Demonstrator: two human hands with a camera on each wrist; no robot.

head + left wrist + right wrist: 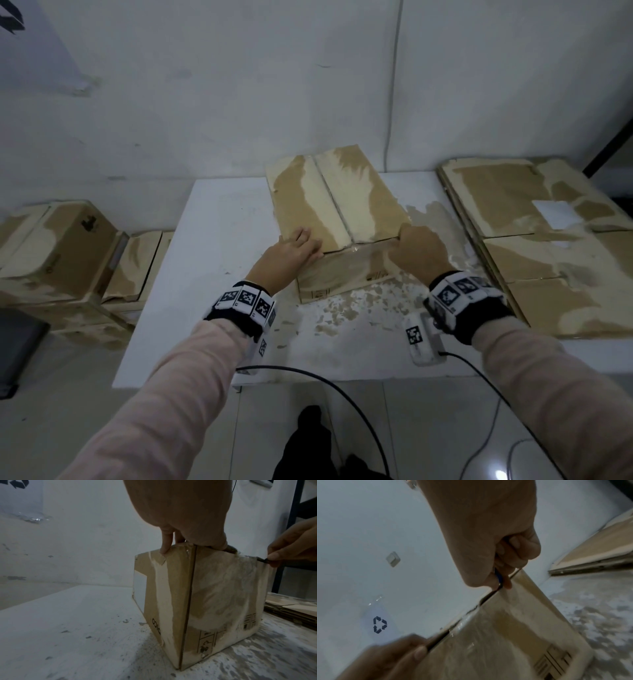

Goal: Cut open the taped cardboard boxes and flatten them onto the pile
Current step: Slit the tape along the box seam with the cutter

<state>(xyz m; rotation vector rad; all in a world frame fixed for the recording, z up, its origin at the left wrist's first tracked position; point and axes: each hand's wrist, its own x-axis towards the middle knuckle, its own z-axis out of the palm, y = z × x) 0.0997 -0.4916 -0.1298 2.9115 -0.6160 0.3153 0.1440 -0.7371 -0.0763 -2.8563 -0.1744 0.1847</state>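
Both hands at box point(337, 219) near edge on surface point(212, 274): left hand point(294, 251) flat, fingers pressing top; right hand point(419, 251) fisted round cutter point(498, 577) at seam.

The cardboard box point(197, 601) shows partial lettering "OICO" — handling pictograms too — and the wall sheet point(375, 623) a recycling symbol.
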